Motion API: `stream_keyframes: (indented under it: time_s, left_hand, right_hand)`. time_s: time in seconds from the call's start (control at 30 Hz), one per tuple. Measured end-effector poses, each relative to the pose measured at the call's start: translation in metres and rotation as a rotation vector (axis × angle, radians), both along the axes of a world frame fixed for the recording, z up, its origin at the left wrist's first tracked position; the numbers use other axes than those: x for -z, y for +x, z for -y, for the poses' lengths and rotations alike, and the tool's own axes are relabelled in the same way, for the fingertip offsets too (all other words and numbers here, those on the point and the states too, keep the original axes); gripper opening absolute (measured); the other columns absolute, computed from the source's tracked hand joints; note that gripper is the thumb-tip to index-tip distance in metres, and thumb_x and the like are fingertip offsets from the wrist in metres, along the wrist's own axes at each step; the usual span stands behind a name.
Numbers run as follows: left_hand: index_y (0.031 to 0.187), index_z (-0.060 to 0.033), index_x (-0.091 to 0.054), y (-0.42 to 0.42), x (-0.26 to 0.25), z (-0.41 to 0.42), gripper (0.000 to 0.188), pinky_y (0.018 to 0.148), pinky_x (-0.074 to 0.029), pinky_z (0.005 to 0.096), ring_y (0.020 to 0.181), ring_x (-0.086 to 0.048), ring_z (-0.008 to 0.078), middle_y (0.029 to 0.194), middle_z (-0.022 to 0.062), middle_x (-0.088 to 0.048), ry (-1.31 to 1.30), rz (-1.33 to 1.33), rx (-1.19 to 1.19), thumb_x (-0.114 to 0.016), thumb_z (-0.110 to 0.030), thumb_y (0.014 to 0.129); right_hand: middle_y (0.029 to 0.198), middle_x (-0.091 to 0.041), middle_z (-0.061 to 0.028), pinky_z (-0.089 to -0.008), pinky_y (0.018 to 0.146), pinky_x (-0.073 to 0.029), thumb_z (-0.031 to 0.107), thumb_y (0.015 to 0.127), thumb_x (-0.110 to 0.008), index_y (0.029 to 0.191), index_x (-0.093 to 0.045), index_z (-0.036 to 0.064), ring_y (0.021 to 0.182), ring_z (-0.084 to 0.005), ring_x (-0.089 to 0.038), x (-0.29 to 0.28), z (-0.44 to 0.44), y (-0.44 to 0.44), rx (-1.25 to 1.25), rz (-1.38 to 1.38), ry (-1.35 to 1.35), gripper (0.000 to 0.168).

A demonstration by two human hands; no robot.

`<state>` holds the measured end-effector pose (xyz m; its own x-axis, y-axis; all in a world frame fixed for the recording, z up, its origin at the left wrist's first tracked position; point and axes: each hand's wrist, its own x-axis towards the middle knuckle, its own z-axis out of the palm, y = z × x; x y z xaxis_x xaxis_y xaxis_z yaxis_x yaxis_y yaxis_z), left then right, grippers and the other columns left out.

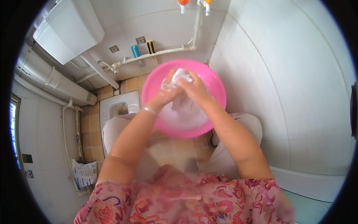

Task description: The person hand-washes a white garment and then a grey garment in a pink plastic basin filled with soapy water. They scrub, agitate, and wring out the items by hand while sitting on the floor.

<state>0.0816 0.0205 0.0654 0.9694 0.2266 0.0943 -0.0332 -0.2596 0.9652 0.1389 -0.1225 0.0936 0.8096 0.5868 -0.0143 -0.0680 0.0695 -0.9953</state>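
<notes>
A wet white cloth (180,76) is bunched between my two hands above a round pink plastic basin (151,105). My left hand (169,86) has suds on it and supports the cloth from the left. From the right, my right hand (195,85) closes over the cloth, with its fingers pressed near the left palm. Cloudy, foamy water (184,119) lies in the basin below. Folds of the cloth are partly hidden by my fingers. A metal bangle (150,111) circles my left wrist.
A squat toilet (134,100) is set in the floor left of the basin. Two sponges, one blue (135,51) and one dark (151,47), rest on a wall pipe (167,51). Taps (207,7) hang above. A tiled wall (260,84) stands close at right; a plastic packet (84,173) sits lower left.
</notes>
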Motion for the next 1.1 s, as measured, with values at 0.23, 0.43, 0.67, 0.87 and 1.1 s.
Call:
stream_keyframes:
  time_s: [0.23,0.43,0.67,0.87,1.1]
  left_hand:
    - [0.141,-0.0027,-0.037,-0.011,0.02,-0.024,0.076,0.099,-0.042,0.0425,0.117,-0.05,0.0281,0.13,0.0189,-0.049,-0.352,-0.299,0.091,-0.054,-0.056,0.089]
    - [0.13,0.0017,-0.051,-0.007,0.013,0.024,0.091,0.091,-0.051,0.0486,0.104,-0.062,0.035,0.121,0.0215,-0.061,-1.426,-0.329,0.113,-0.044,-0.076,0.084]
    - [0.115,-0.0093,-0.06,0.007,0.065,0.027,0.024,0.074,-0.058,0.0378,0.086,-0.068,0.0223,0.099,0.0099,-0.068,-1.134,-0.175,-0.129,-0.053,-0.023,0.096]
    - [0.124,-0.004,-0.053,0.016,0.068,0.01,0.032,0.08,-0.055,0.035,0.093,-0.065,0.0214,0.109,0.0124,-0.065,-1.111,-0.198,-0.02,-0.044,-0.021,0.098]
    - [0.125,-0.0048,-0.053,0.003,0.049,0.057,0.034,0.079,-0.057,0.0391,0.096,-0.065,0.0243,0.112,0.0126,-0.064,-1.315,-0.194,-0.136,-0.051,-0.024,0.098]
  right_hand:
    - [0.099,-0.063,-0.0111,-0.0346,0.079,-0.05,0.02,0.082,-0.069,0.112,-0.057,-0.002,0.089,-0.0215,-0.061,-0.006,0.005,0.054,0.512,-0.228,0.238,0.039]
    - [0.086,-0.062,-0.0096,-0.0367,0.073,-0.05,0.011,0.075,-0.069,0.089,-0.06,0.004,0.083,-0.0227,-0.062,-0.009,0.002,-0.04,0.388,0.391,-0.051,0.018]
    - [0.082,-0.063,-0.017,-0.0423,0.07,-0.049,0.009,0.077,-0.065,0.084,-0.057,0.002,0.076,-0.0321,-0.061,0.03,-0.021,-0.015,0.57,0.531,-0.362,0.013]
    - [0.09,-0.062,-0.01,-0.0381,0.084,-0.046,0.016,0.081,-0.067,0.091,-0.062,0.002,0.091,-0.0203,-0.058,0.037,-0.024,-0.043,0.515,0.513,-0.103,0.018]
    - [0.093,-0.063,-0.0102,-0.0344,0.074,-0.049,0.017,0.082,-0.069,0.091,-0.063,0.0,0.091,-0.0181,-0.06,0.021,-0.01,0.016,0.503,-0.175,-0.175,0.02]
